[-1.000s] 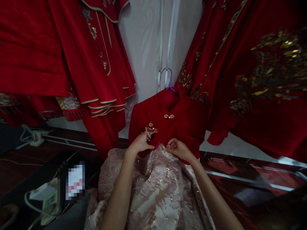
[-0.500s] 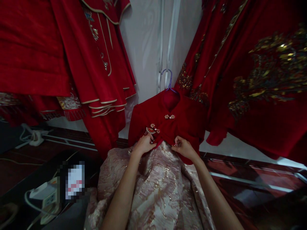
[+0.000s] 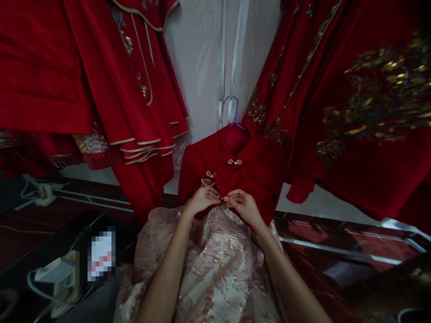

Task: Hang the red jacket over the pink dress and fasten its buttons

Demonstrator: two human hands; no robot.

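A short red jacket [image 3: 202, 157] hangs on a purple hanger [image 3: 235, 112], its front facing me. At the jacket's lower front edge, my left hand [image 3: 205, 199] is closed in a pinch on the red cloth. My right hand [image 3: 244, 206] meets it there, fingertips pinched on a small light-coloured fastening [image 3: 222, 198]; its exact shape is too small to make out. Beaded flower fastenings [image 3: 235, 162] sit near the collar. A fan-shaped beaded ornament [image 3: 208, 181] lies just above my left hand. Below the jacket spreads a pale pink brocade skirt [image 3: 225, 269] with a metallic sheen.
Red garments with pale piping [image 3: 134, 112] hang at the left, and red gowns with gold embroidery [image 3: 373, 89] at the right. Metal rack poles [image 3: 232, 54] stand behind the hanger. At lower left are a power strip [image 3: 65, 287] with cables and a blurred-out screen [image 3: 101, 255].
My right hand has moved left, bringing its fingertips against those of my left hand. The jacket's two front edges are now drawn together at the bottom. The view has shifted slightly.
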